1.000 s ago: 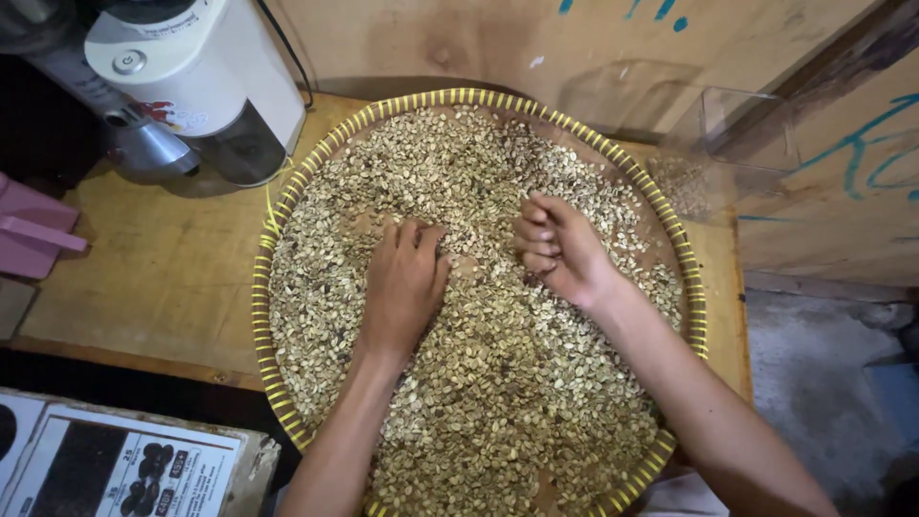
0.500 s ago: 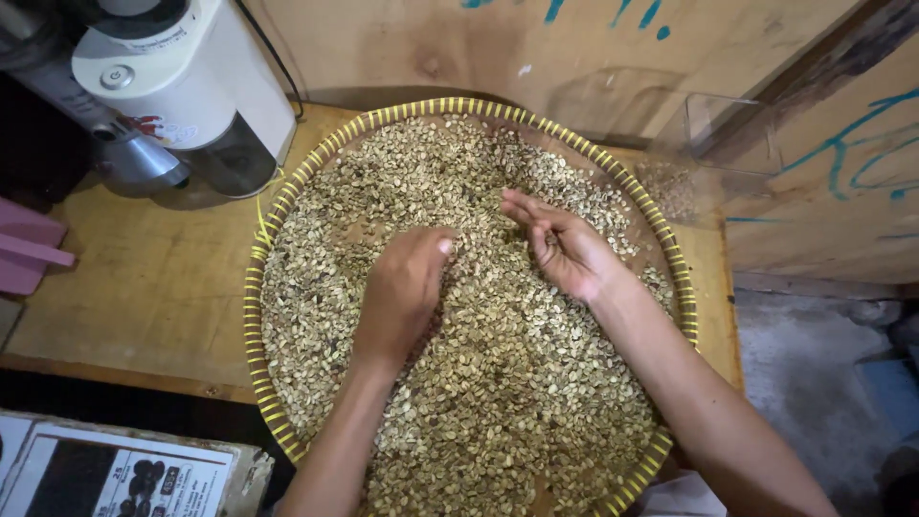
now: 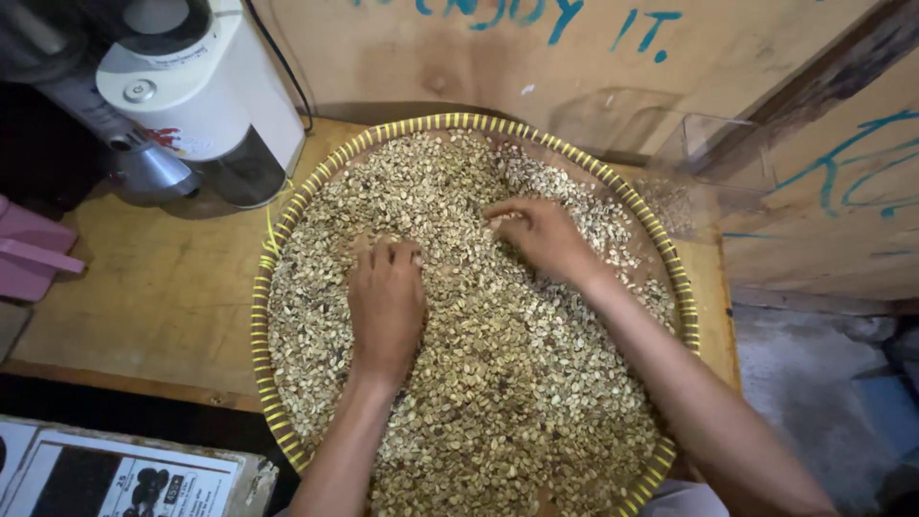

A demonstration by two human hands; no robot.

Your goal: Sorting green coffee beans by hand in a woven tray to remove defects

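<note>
Beans (image 3: 498, 383): pale, unroasted, spread in a loose layer over the round woven tray (image 3: 273, 316) with its yellow-striped rim; the tray fills the centre of the frame and rests on the wooden bench (image 3: 144, 287).
Left hand (image 3: 386, 304): palm down on the beans left of centre, fingers curled forward into the layer; half a second ago it was lifted and turned with the thumb up, now it lies flat again.
Right hand (image 3: 541, 235): half a second ago raised, palm up and fingers spread; now lowered, palm down, fingertips touching the beans in the upper middle of the tray.
Grip: both loose, holding nothing that shows.
Meaning of the change: judged as a return from inspecting a pick to raking through the layer again.
Surroundings: white grinder (image 3: 206, 86) at upper left; clear plastic box (image 3: 713, 168) at upper right, just beside the tray.
</note>
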